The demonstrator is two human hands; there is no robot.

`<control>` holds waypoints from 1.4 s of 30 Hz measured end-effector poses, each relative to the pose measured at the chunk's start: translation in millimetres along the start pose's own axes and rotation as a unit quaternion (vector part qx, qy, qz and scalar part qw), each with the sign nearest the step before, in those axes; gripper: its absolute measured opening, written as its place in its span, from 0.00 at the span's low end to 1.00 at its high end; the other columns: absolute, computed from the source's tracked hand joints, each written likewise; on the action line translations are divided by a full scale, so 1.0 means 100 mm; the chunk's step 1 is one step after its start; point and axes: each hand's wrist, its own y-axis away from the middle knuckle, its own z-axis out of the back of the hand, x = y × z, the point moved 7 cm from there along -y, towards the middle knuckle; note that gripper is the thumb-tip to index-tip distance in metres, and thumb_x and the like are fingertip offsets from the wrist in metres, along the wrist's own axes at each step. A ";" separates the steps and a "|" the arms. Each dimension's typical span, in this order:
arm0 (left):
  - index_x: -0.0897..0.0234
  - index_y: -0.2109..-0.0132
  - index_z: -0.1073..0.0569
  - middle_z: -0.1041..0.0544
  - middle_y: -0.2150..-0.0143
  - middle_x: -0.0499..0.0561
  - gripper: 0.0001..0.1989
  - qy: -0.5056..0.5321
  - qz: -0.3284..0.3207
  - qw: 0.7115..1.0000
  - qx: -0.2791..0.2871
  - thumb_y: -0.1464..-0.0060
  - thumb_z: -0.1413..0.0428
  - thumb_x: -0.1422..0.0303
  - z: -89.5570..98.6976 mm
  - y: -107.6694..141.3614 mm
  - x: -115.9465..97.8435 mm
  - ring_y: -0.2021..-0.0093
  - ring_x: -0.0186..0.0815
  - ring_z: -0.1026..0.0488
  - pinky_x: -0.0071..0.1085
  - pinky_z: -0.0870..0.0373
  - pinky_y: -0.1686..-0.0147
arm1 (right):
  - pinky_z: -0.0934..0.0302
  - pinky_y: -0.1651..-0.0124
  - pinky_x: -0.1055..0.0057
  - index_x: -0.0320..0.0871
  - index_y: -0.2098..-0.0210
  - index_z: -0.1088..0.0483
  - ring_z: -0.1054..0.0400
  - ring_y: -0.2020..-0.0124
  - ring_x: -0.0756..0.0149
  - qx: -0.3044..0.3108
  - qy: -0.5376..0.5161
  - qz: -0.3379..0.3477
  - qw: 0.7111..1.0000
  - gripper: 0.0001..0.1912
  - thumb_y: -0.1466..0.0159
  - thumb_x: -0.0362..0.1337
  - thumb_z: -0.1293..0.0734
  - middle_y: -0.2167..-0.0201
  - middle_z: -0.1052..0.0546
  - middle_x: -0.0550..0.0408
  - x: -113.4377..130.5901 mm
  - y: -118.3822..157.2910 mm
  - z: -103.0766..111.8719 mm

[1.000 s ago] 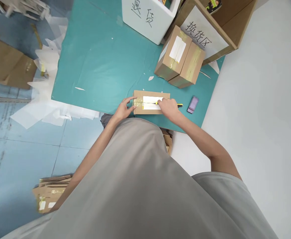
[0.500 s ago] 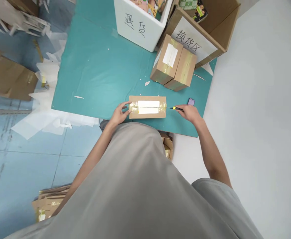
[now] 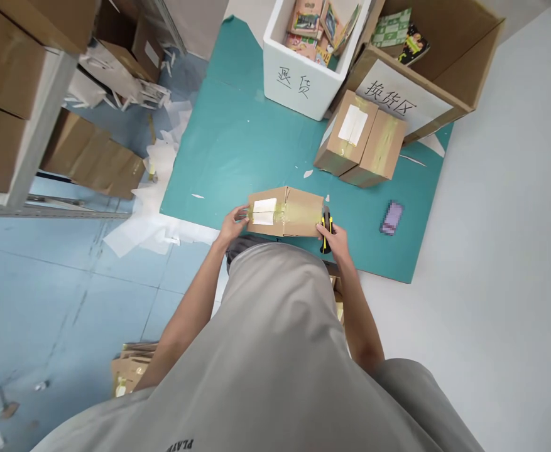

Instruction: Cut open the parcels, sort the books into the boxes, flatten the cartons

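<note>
A small taped cardboard box (image 3: pixel 303 211) is at the near edge of the green table, tilted so two of its faces show, one with a white label cut by a line along the middle. My left hand (image 3: pixel 234 225) grips its left end, fingers around the edge. At the opposite end, my right hand (image 3: pixel 336 240) holds a black and yellow utility knife (image 3: pixel 327 232) while its fingertips touch the box. Whether the blade is out, I cannot tell.
Two closed cardboard boxes (image 3: pixel 374 147) stand farther back on the table (image 3: pixel 237 150). Behind them are a white bin (image 3: pixel 298 88) of books and a large open carton (image 3: pixel 463 75). A blurred phone (image 3: pixel 392 218) lies right. Shelved cartons (image 3: pixel 11 69) rise at left.
The box has turned from lying label-up to tilted, showing a second face. My right hand has moved left from beside the box onto its right end, the knife now pointing away. My view has shifted left.
</note>
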 end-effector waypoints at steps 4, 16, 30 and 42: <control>0.64 0.38 0.26 0.19 0.42 0.63 0.34 0.000 0.005 0.999 0.045 0.55 0.35 0.67 -0.41 -0.08 -0.03 0.40 0.51 0.22 0.55 0.27 0.36 | 0.38 0.66 0.70 0.43 0.67 0.23 0.32 0.74 0.67 -0.028 0.026 0.054 0.998 0.23 0.43 0.58 0.23 0.77 0.26 0.61 0.24 0.00 0.15; 0.59 0.36 0.25 0.24 0.33 0.61 0.27 0.009 -0.145 0.989 0.013 0.37 0.39 0.53 -0.57 -0.09 -1.35 0.34 0.48 0.25 0.47 0.26 0.37 | 0.32 0.41 0.57 0.41 0.40 0.24 0.24 0.44 0.47 -0.088 0.304 0.142 0.938 0.27 0.28 0.52 0.37 0.42 0.18 0.39 0.96 0.19 0.22; 0.64 0.58 0.17 0.14 0.55 0.56 0.20 0.012 -0.126 0.991 0.053 0.55 0.28 0.57 -0.66 -0.21 -1.53 0.53 0.45 0.18 0.44 0.20 0.47 | 0.33 0.46 0.64 0.43 0.26 0.37 0.20 0.51 0.51 0.151 0.419 0.114 0.888 0.29 0.23 0.41 0.42 0.48 0.15 0.46 1.37 0.72 -0.66; 0.64 0.60 0.17 0.14 0.57 0.56 0.18 0.026 -0.122 0.992 0.034 0.55 0.28 0.58 -0.68 -0.18 -1.51 0.53 0.46 0.18 0.45 0.20 0.46 | 0.30 0.47 0.58 0.30 0.24 0.45 0.21 0.48 0.45 0.157 0.532 0.054 0.831 0.30 0.22 0.35 0.47 0.50 0.17 0.33 1.51 0.80 -1.08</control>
